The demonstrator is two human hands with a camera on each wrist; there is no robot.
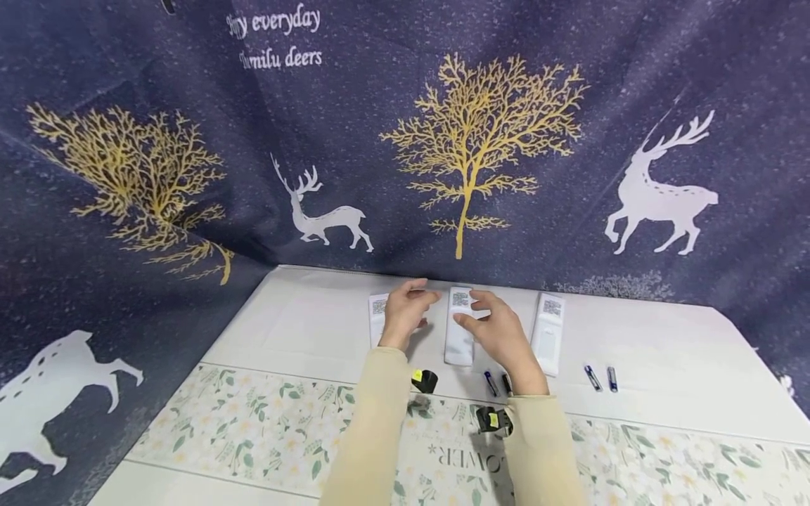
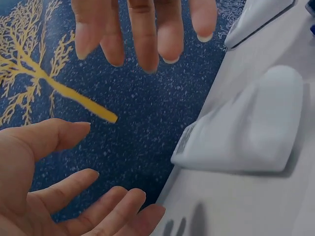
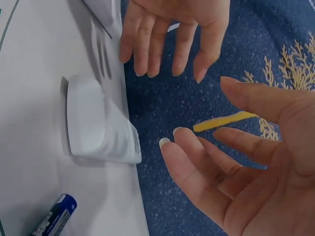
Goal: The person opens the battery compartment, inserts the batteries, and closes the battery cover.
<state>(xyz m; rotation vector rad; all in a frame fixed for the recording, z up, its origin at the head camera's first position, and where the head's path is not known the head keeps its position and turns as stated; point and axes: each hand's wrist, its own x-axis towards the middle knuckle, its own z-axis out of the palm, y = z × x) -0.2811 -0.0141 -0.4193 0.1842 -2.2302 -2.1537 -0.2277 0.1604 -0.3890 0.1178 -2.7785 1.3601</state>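
Observation:
My left hand point(image 1: 406, 313) hovers over the table between the left and middle white remote controls, its fingers loosely bent with nothing in them. Facing it, my right hand point(image 1: 503, 334) is raised beside the middle remote control point(image 1: 458, 344), thumb and fingers spread and holding nothing. That remote control lies back up, a printed code label at its far end; the left wrist view shows its smooth rounded end point(image 2: 275, 113). The left remote control point(image 1: 377, 327) is partly hidden by my left hand. Two blue batteries point(image 1: 491, 384) lie near my right wrist, one partly covered.
Another white remote control point(image 1: 548, 344) lies right of my right forearm, with two more batteries point(image 1: 612, 379) farther right. A floral strip point(image 1: 272, 429) crosses the white table point(image 1: 304, 330). Behind hangs a dark blue cloth point(image 1: 392, 133) printed with deer and trees.

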